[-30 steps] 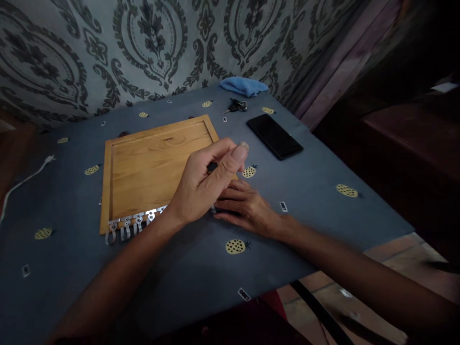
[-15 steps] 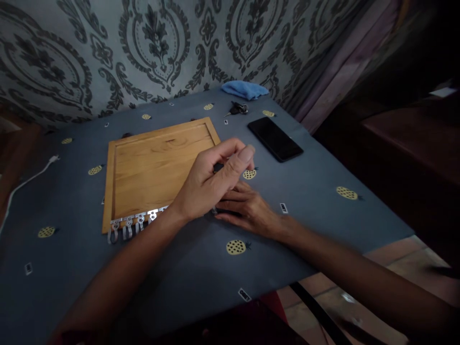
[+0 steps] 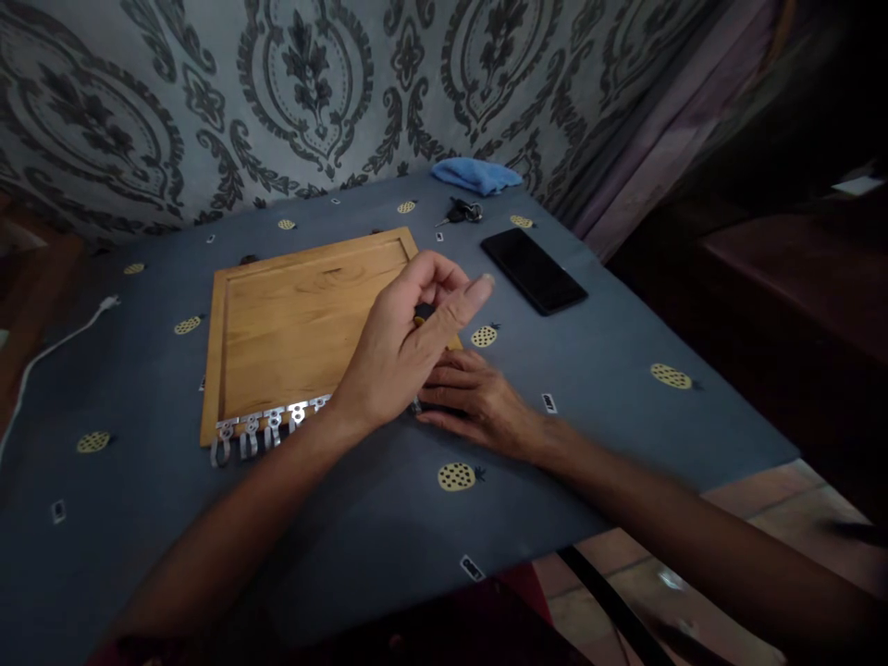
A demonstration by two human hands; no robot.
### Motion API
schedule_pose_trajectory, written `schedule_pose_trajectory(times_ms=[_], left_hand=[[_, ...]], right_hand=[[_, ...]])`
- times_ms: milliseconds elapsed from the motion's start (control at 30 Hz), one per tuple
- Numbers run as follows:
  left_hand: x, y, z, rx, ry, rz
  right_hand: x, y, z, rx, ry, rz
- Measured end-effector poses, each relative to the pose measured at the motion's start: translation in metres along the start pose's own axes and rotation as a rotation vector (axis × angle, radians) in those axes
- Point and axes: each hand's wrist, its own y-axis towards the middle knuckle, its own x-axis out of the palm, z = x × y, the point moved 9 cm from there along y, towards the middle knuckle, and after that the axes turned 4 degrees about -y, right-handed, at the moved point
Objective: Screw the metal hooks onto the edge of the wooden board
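A wooden board (image 3: 298, 324) with a raised rim lies on the blue-grey tablecloth (image 3: 589, 370). A row of metal hooks (image 3: 267, 427) is fixed along its near edge. My left hand (image 3: 406, 347) hovers over the board's near right corner, fingers curled round a dark-handled tool (image 3: 423, 313), mostly hidden in the fist. My right hand (image 3: 478, 402) rests flat on the cloth at that same corner, fingers pressed together against the board's edge; what is under them is hidden.
A black phone (image 3: 534, 270) lies right of the board. Keys (image 3: 459, 213) and a blue cloth (image 3: 476, 174) sit at the back by the patterned wall. A white cable (image 3: 55, 347) runs along the left. The table's edge drops off at the right.
My left hand has turned slightly around the tool, the fingers shifting their grip. The right hand has stayed in place. The view drifted a little.
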Motion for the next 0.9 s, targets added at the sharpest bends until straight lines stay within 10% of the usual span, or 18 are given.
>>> schedule_pose_trajectory(times_ms=[900], left_hand=[[0.010,0.012,-0.017,0.004,-0.351,-0.060]], right_hand=[[0.000,-0.001,0.001,-0.001,-0.004,0.005]])
